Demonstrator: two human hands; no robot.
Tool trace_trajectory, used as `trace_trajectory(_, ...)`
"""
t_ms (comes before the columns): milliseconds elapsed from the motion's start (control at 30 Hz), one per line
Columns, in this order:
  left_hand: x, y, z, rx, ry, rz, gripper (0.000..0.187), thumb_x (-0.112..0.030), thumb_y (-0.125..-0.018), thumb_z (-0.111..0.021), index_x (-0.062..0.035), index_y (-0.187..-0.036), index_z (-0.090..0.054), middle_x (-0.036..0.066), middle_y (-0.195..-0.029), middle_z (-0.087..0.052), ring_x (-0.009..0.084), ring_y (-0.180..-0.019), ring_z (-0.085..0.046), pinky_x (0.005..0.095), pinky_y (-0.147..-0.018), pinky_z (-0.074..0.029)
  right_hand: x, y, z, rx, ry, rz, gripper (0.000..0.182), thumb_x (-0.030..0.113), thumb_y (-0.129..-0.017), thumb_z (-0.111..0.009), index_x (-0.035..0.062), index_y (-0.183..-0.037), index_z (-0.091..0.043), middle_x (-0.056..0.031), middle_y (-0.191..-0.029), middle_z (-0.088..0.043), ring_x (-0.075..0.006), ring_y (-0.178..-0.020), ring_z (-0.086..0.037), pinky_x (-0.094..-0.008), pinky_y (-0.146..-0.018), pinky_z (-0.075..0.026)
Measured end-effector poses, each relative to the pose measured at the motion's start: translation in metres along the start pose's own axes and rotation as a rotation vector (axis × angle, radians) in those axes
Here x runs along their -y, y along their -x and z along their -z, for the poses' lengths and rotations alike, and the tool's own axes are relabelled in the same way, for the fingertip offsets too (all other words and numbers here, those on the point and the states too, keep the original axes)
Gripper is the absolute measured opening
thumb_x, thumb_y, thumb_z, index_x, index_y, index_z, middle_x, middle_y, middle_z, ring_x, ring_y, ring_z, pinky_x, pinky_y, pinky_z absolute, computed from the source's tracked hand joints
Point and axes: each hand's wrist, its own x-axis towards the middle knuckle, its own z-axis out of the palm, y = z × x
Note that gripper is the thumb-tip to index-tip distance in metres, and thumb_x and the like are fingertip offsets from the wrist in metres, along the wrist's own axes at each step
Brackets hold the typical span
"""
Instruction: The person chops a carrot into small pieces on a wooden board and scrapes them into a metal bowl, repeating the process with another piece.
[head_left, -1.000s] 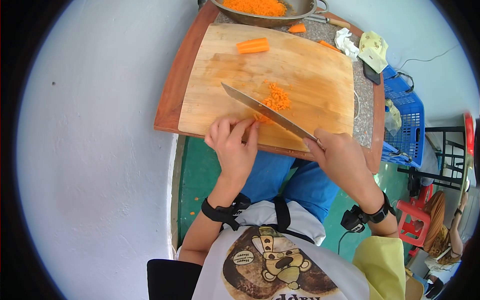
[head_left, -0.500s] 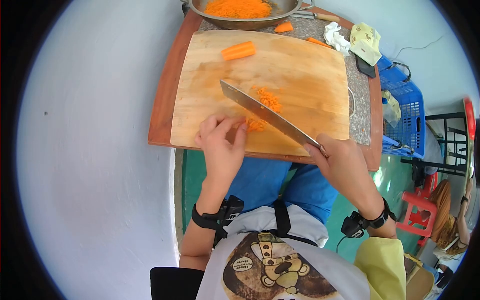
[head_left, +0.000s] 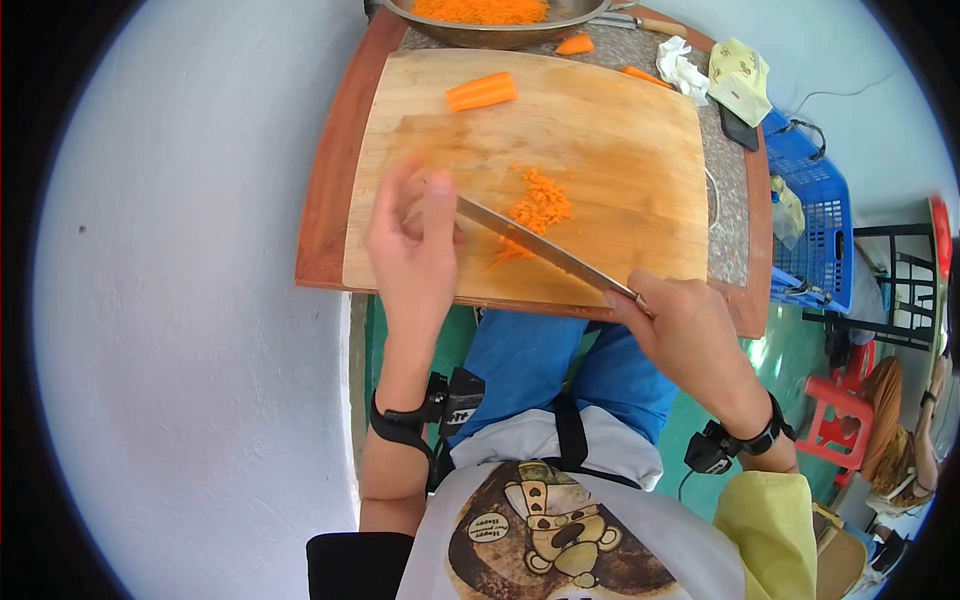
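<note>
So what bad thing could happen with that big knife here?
The left hand sits right over the front of the knife blade, so a slip could likely cut a finger. The chopped carrot lies loose beside the blade and might scatter across the cutting board.

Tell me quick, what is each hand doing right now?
Left hand: open, fingers resting on the front end of the knife blade, holding nothing.
Right hand: closed around the knife handle, over the cutting board.
</note>
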Motion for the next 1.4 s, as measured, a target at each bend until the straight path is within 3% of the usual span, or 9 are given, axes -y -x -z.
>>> trace_trajectory(33,0.000,-0.002,0.000,0.094,0.028,0.041,0.039,-0.030,-0.092,-0.052,0.0010,-0.115,-0.054,0.005,-0.081,-0.061,0.0072,-0.058,-0.051,0.0202,-0.051,-0.040,0.000,0.000,0.000,0.006,0.010,-0.001,0.025,0.022,-0.085,-0.058,0.0041,-0.069,-0.050,-0.0165,-0.054,-0.054,-0.0362,-0.053,-0.056,-0.0441,-0.048,-0.044)
trace_trajectory(367,0.006,-0.005,-0.002,0.112,0.030,0.091,0.037,-0.030,-0.092,-0.052,0.0028,-0.106,-0.060,0.002,-0.075,-0.056,0.0076,-0.057,-0.047,0.0209,-0.054,-0.040,0.000,-0.002,-0.002,0.001,0.042,0.031,0.023,0.022,-0.085,-0.058,0.0050,-0.071,-0.051,-0.0148,-0.054,-0.055,-0.0342,-0.053,-0.057,-0.0434,-0.047,-0.044)
trace_trajectory(667,0.020,-0.015,0.003,0.138,0.080,0.096,0.033,-0.028,-0.093,-0.049,0.0026,-0.094,-0.061,0.009,-0.101,-0.060,0.0085,-0.066,-0.048,0.0223,-0.061,-0.043,0.003,-0.006,-0.013,-0.015,0.097,0.045,0.023,0.021,-0.085,-0.057,0.0040,-0.071,-0.053,-0.0139,-0.054,-0.056,-0.0329,-0.052,-0.058,-0.0408,-0.047,-0.046)
trace_trajectory(933,0.004,-0.018,-0.005,0.160,0.038,0.047,0.036,-0.030,-0.093,-0.050,0.0036,-0.101,-0.062,0.000,-0.075,-0.051,0.0074,-0.062,-0.045,0.0219,-0.059,-0.041,0.000,-0.005,-0.001,-0.046,0.021,0.002,0.024,0.024,-0.085,-0.056,0.0042,-0.072,-0.055,-0.0166,-0.058,-0.056,-0.0357,-0.057,-0.058,-0.0446,-0.051,-0.047)
trace_trajectory(1400,0.014,-0.008,0.006,0.152,0.067,0.089,0.036,-0.029,-0.093,-0.050,0.0043,-0.101,-0.062,0.001,-0.078,-0.053,0.0079,-0.064,-0.045,0.0217,-0.060,-0.041,-0.003,-0.004,-0.005,0.006,0.047,0.032,0.024,0.025,-0.085,-0.056,0.0053,-0.071,-0.057,-0.0158,-0.059,-0.058,-0.0338,-0.059,-0.060,-0.0438,-0.051,-0.048)
